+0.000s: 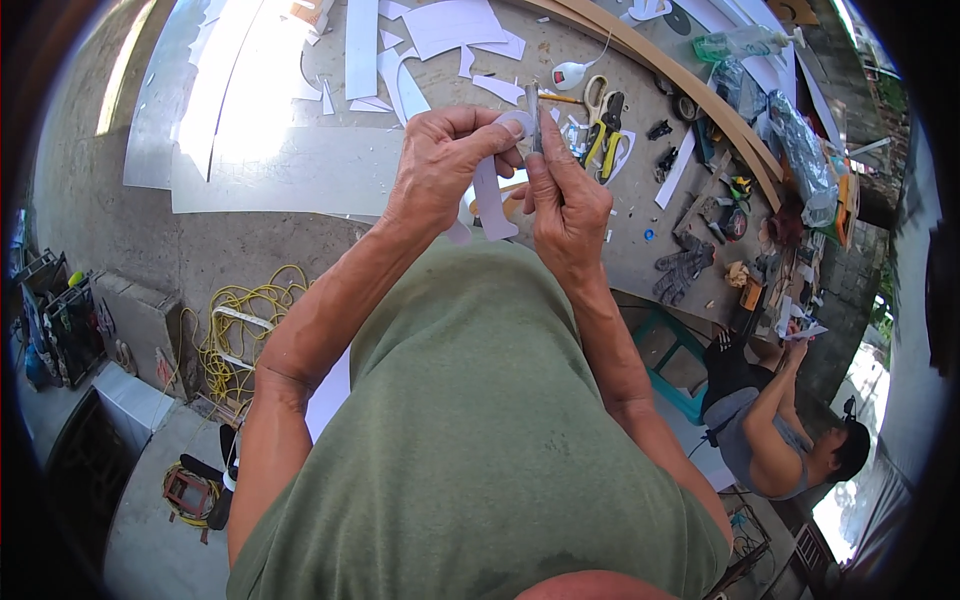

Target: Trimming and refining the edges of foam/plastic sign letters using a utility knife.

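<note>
My left hand [447, 165] is closed, pinching a white curved cut-out piece [488, 200] between thumb and fingers. The piece hangs down in front of my shirt, and its upper end is partly covered by the fingers. Close beside it, my right hand [572, 205] grips a narrow, flat grey metal tool [533, 115], with the index finger stretched along it. The tool stands nearly upright against the upper edge of the piece; its exact kind I cannot make out. Part of a pale roll-like thing shows behind the piece.
Large translucent sheets [290, 170] and white offcuts [455, 28] cover the table's left and middle. Yellow-handled cutters [603, 140], scissors [596, 95] and a white squeeze bottle [570, 75] lie beyond my right hand. A dark glove [683, 268] rests rightward. Another person [770, 430] sits at right.
</note>
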A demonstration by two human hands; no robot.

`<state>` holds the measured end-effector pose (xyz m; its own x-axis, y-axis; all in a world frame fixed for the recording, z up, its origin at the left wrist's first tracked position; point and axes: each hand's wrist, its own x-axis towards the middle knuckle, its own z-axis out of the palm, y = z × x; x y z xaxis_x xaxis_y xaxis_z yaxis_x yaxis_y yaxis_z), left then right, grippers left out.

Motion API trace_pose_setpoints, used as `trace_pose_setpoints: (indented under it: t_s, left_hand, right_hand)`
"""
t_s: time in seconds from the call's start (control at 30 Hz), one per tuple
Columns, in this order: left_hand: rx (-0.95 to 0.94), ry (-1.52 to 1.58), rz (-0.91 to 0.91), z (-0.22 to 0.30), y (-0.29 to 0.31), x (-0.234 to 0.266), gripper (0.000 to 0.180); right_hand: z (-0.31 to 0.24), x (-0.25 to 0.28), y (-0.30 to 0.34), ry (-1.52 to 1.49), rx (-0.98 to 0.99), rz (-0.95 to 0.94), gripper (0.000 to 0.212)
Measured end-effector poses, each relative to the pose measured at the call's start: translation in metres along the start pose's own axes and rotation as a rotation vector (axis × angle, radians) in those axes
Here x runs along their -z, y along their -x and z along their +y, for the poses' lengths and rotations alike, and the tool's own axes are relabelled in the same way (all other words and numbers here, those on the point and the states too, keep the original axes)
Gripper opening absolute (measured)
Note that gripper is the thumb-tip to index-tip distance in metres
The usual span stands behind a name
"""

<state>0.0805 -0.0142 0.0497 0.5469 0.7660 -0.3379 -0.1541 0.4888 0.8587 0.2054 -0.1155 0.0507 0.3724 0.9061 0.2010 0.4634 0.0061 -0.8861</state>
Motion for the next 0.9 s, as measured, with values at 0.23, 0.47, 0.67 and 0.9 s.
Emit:
trace_pose_setpoints:
  t_s: [0.23, 0.47, 0.67, 0.9]
  left_hand:
    - [-0.017, 0.042, 0.018, 0.000, -0.005, -0.001, 0.021]
    - [-0.019, -0.126, -0.036, 0.008, 0.000, 0.004, 0.021]
    - [-0.021, -0.200, -0.071, 0.018, 0.000, 0.016, 0.022]
    - [0.004, -0.326, -0.265, 0.023, 0.005, 0.019, 0.021]
  right_hand:
    - [0.001, -0.003, 0.000, 0.014, 0.013, -0.012, 0.046]
    - [-0.008, 0.008, -0.001, 0.033, -0.073, -0.056, 0.044]
    - [-0.005, 0.019, 0.004, 0.021, 0.003, -0.188, 0.042]
    - [-0.008, 0.024, -0.005, -0.002, 0.038, -0.239, 0.041]
